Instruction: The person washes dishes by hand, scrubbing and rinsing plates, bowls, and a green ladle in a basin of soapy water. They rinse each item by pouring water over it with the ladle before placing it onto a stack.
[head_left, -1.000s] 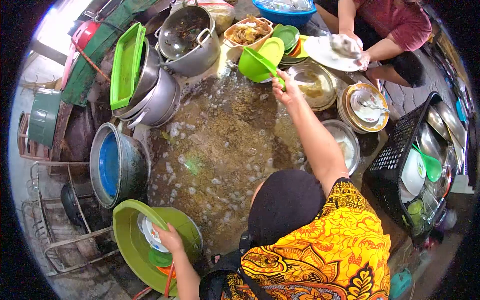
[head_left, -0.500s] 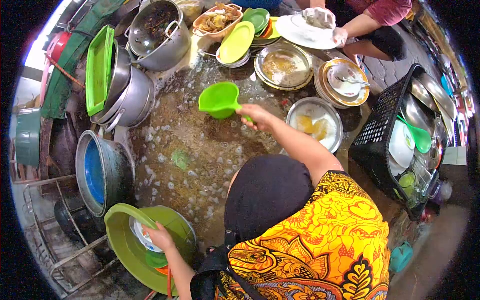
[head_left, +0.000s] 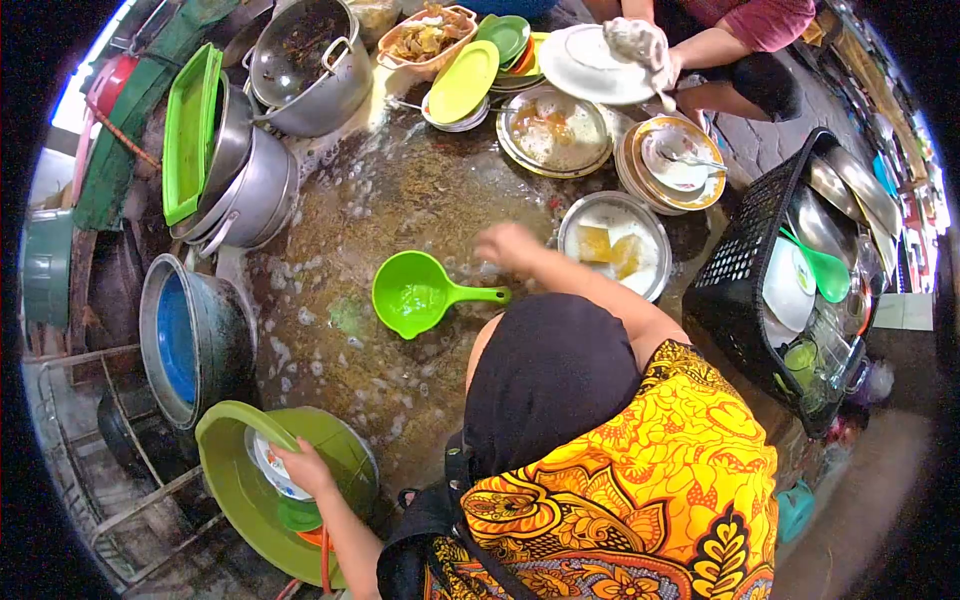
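My left hand (head_left: 302, 468) is closed on the rim of the tilted olive-green basin (head_left: 350, 455), at the lower left. Inside the basin lie a white bowl (head_left: 268, 470) with blue marks and a green dish (head_left: 298, 515). The light green dipper (head_left: 412, 293) rests on the wet floor, its handle pointing right. My right hand (head_left: 508, 247) is above and right of that handle, apart from it; its fingers are blurred. Right of this hand, a metal bowl (head_left: 655, 250) holds suds and yellow pieces.
A black crate (head_left: 735, 270) of dishes stands right. Pots (head_left: 355, 90) and a grey basin (head_left: 225, 345) line the left. Stacked plates (head_left: 630, 150) are at the back, where another person's hands (head_left: 672, 75) hold a soapy white plate (head_left: 590, 75).
The green dipper has gone from my right hand to the floor. My right hand has let go of its handle. The other person's scrubbing hand has shifted on the plate.
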